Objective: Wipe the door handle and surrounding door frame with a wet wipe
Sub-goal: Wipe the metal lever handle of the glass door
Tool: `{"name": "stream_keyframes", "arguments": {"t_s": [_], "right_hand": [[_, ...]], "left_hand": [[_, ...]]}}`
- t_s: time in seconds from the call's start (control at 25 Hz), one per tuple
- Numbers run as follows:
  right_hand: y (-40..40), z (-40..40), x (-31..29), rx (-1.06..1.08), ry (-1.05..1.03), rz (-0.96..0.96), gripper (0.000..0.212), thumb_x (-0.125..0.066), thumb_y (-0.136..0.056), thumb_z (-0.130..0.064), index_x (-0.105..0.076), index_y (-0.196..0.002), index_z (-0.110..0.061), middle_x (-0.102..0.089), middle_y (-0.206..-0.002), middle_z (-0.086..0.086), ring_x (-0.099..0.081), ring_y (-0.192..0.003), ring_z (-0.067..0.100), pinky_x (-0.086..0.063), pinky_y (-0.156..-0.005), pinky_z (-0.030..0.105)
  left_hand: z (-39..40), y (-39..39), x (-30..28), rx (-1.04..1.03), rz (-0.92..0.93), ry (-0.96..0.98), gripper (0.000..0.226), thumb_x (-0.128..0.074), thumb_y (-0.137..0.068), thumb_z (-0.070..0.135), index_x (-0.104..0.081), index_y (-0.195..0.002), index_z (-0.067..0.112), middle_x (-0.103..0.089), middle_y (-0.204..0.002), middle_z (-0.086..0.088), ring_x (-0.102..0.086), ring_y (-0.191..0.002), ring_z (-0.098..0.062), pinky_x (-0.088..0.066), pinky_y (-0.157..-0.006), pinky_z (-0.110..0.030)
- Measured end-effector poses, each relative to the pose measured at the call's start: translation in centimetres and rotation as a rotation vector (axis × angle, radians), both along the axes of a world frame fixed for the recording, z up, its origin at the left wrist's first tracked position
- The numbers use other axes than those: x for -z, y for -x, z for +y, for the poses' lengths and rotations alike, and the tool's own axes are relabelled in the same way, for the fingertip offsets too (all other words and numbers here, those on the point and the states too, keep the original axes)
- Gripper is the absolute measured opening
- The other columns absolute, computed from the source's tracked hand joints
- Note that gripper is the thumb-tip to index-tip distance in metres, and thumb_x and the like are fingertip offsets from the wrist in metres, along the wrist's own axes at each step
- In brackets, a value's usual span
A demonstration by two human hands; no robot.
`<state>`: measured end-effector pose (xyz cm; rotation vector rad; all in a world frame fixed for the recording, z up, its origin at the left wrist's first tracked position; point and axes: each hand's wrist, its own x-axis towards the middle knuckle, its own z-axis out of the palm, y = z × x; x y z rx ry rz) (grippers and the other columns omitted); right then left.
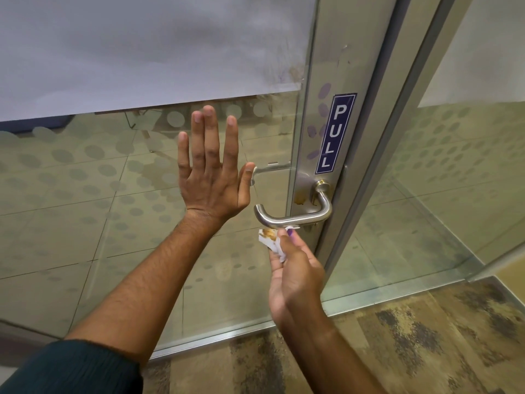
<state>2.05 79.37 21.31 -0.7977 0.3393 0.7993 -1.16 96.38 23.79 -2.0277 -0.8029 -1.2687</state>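
Observation:
A steel lever door handle (295, 217) sticks out from the metal door frame (318, 132), which carries a blue PULL sticker (335, 133). A brownish stain marks the frame just left of the handle's base. My left hand (211, 169) lies flat and spread against the glass door (85, 194), left of the handle. My right hand (295, 268) is just below the handle, pinching a crumpled white wet wipe (270, 241) with brown smudges on it. The wipe sits right under the lever; I cannot tell whether it touches it.
The upper glass is frosted (142, 46), with smudges near the frame. A second glass panel (454, 180) stands to the right of the frame. Patterned brown carpet (397, 345) covers the floor at the door's base.

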Motion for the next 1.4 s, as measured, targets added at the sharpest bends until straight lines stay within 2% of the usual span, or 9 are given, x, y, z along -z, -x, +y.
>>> {"name": "stream_keyframes", "arguments": {"t_s": [0.28, 0.48, 0.6, 0.72, 0.84, 1.0, 1.16, 1.28, 1.4], "right_hand": [[-0.6, 1.8, -1.2, -0.127, -0.236, 0.149, 0.032, -0.032, -0.087, 0.018, -0.063, -0.088, 0.009, -0.067, -0.090, 0.019, -0.073, -0.080, 0.027, -0.062, -0.071, 0.032], [-1.1, 2.9, -1.2, -0.157, -0.310, 0.182, 0.045, -0.024, -0.080, 0.022, -0.060, -0.103, 0.009, -0.065, -0.107, 0.024, -0.064, -0.112, 0.037, -0.062, -0.073, 0.036], [-1.3, 2.6, -1.1, -0.195, -0.334, 0.158, 0.042, -0.026, -0.080, 0.024, -0.061, -0.097, 0.011, -0.065, -0.106, 0.025, -0.060, -0.117, 0.041, -0.062, -0.077, 0.036], [-1.7, 1.5, -0.5, -0.215, -0.310, 0.128, 0.038, -0.027, -0.082, 0.023, -0.060, -0.098, 0.012, -0.063, -0.109, 0.027, -0.062, -0.113, 0.042, -0.061, -0.081, 0.036], [-2.5, 0.0, 0.2, -0.178, -0.176, 0.059, 0.037, -0.033, -0.088, 0.019, -0.051, -0.120, 0.014, -0.060, -0.118, 0.025, -0.063, -0.109, 0.038, -0.057, -0.089, 0.035], [-5.3, -1.9, 0.5, 0.011, -0.018, -0.114, 0.034, -0.045, -0.088, 0.019, -0.060, -0.115, 0.005, -0.067, -0.103, 0.017, -0.074, -0.082, 0.025, -0.059, -0.061, 0.024], [-7.5, -2.8, 1.1, 0.070, 0.166, -0.504, 0.030, -0.058, -0.090, 0.010, -0.068, -0.113, -0.006, -0.073, -0.103, 0.005, -0.074, -0.090, 0.016, -0.057, -0.070, 0.019], [-9.4, -2.6, 1.0, 0.103, 0.374, -1.026, 0.034, -0.060, -0.091, 0.005, -0.066, -0.122, -0.008, -0.070, -0.106, -0.006, -0.071, -0.094, 0.005, -0.056, -0.080, 0.016], [-11.9, -1.9, -0.1, 0.185, 0.639, -1.753, 0.036, -0.058, -0.086, 0.006, -0.069, -0.119, -0.004, -0.073, -0.106, 0.006, -0.069, -0.093, 0.019, -0.055, -0.081, 0.023]], "left_hand": [[0.1, 0.1, 0.1, -0.008, -0.008, -0.018, 0.071, -0.039, -0.098, 0.046, -0.019, -0.155, 0.008, -0.016, -0.155, -0.022, -0.004, -0.148, -0.032, 0.003, -0.125, -0.043], [0.2, 0.0, 0.1, -0.022, 0.002, -0.026, 0.071, -0.039, -0.098, 0.047, -0.021, -0.154, 0.007, -0.017, -0.154, -0.022, -0.005, -0.147, -0.034, 0.003, -0.124, -0.043], [0.2, 0.0, 0.1, -0.018, -0.001, -0.027, 0.071, -0.039, -0.098, 0.047, -0.021, -0.154, 0.007, -0.017, -0.154, -0.022, -0.007, -0.147, -0.035, 0.001, -0.124, -0.044], [0.1, 0.0, 0.1, -0.021, -0.003, -0.022, 0.072, -0.040, -0.098, 0.047, -0.020, -0.155, 0.007, -0.016, -0.154, -0.022, -0.005, -0.147, -0.034, -0.001, -0.123, -0.044], [0.1, 0.1, 0.0, -0.017, 0.005, -0.014, 0.072, -0.040, -0.098, 0.047, -0.019, -0.154, 0.007, -0.016, -0.154, -0.023, -0.007, -0.146, -0.035, 0.000, -0.123, -0.044], [0.0, 0.1, -0.2, -0.017, 0.001, -0.009, 0.070, -0.038, -0.099, 0.046, -0.023, -0.153, 0.005, -0.017, -0.153, -0.024, -0.016, -0.144, -0.039, -0.001, -0.123, -0.044], [-0.4, -0.1, -0.5, 0.040, -0.039, 0.006, 0.070, -0.044, -0.097, 0.043, -0.027, -0.152, 0.003, -0.016, -0.153, -0.025, -0.016, -0.144, -0.041, -0.001, -0.124, -0.043], [-0.4, -0.4, -0.7, 0.097, -0.064, 0.021, 0.073, -0.048, -0.094, 0.042, -0.029, -0.151, 0.001, -0.017, -0.154, -0.026, -0.014, -0.146, -0.040, -0.002, -0.125, -0.043], [-0.1, -0.7, -0.6, 0.058, -0.047, 0.006, 0.077, -0.044, -0.095, 0.048, -0.024, -0.154, 0.003, -0.015, -0.155, -0.025, -0.008, -0.148, -0.036, -0.001, -0.125, -0.043]]}}
